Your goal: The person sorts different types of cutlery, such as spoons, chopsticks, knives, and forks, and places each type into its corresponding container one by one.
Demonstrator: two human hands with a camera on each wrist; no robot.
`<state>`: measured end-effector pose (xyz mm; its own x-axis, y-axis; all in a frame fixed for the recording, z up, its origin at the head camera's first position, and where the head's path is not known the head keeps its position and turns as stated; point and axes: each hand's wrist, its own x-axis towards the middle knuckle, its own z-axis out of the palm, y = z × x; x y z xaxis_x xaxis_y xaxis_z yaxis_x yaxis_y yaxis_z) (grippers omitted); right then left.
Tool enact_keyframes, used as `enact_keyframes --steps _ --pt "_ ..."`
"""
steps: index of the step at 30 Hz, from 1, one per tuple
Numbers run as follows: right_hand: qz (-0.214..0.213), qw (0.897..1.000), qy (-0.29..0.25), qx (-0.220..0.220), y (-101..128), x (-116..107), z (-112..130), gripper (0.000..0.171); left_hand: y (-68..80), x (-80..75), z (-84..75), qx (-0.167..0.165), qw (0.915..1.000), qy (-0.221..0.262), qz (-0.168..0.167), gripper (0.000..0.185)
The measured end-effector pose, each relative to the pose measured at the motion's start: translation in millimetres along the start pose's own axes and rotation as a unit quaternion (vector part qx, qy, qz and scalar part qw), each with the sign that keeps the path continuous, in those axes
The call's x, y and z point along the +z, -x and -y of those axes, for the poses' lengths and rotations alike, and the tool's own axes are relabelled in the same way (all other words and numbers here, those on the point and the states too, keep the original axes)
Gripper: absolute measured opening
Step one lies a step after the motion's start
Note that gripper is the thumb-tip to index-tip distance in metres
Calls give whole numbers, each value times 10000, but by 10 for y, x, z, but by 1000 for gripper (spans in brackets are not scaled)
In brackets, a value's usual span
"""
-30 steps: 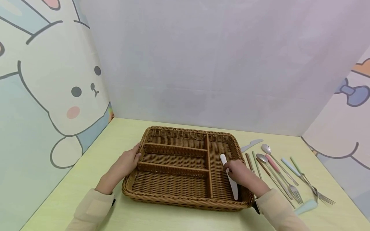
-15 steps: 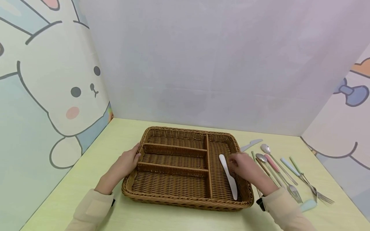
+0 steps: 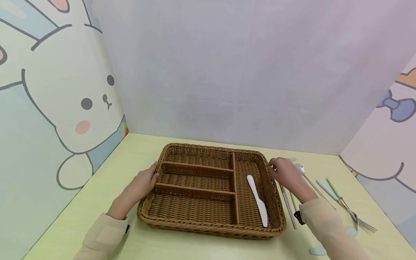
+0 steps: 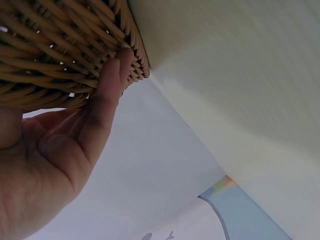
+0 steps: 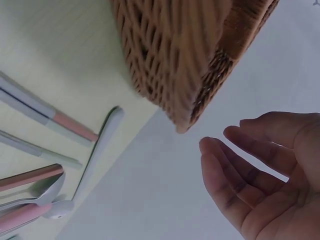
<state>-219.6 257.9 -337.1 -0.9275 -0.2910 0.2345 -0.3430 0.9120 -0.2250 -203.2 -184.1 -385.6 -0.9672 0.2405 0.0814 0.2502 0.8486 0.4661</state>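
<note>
My left hand holds the left rim of a brown wicker basket with a large right compartment and several dividers. In the left wrist view, that hand's fingers lie along the woven wall. A white table knife lies lengthwise in the right compartment. My right hand is in the air by the basket's right rim, above the cutlery. Its fingers are loosely bent with nothing between them in the right wrist view. Another knife lies on the table near it, partly hidden in the head view.
Right of the basket lie a spoon, a fork, a blue-handled piece and other cutlery, some hidden under the right arm. A pale wall stands behind the yellow table, with printed panels at both sides.
My right hand has let go of the white knife, leaving it in the right compartment, and moved right and up over the basket rim. The left hand stays on the basket.
</note>
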Motion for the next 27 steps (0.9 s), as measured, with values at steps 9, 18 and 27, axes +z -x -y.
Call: enact_keyframes --steps 9,18,27 --pt "174 9985 130 500 -168 105 -252 20 0 -1 -8 -42 10000 4 1 51" --pt "664 9937 275 858 -251 233 -427 23 5 5 -16 -75 10000 26 16 51" --pt "910 9896 418 1037 -317 386 -585 22 -3 21 -1 -30 10000 41 -44 51"
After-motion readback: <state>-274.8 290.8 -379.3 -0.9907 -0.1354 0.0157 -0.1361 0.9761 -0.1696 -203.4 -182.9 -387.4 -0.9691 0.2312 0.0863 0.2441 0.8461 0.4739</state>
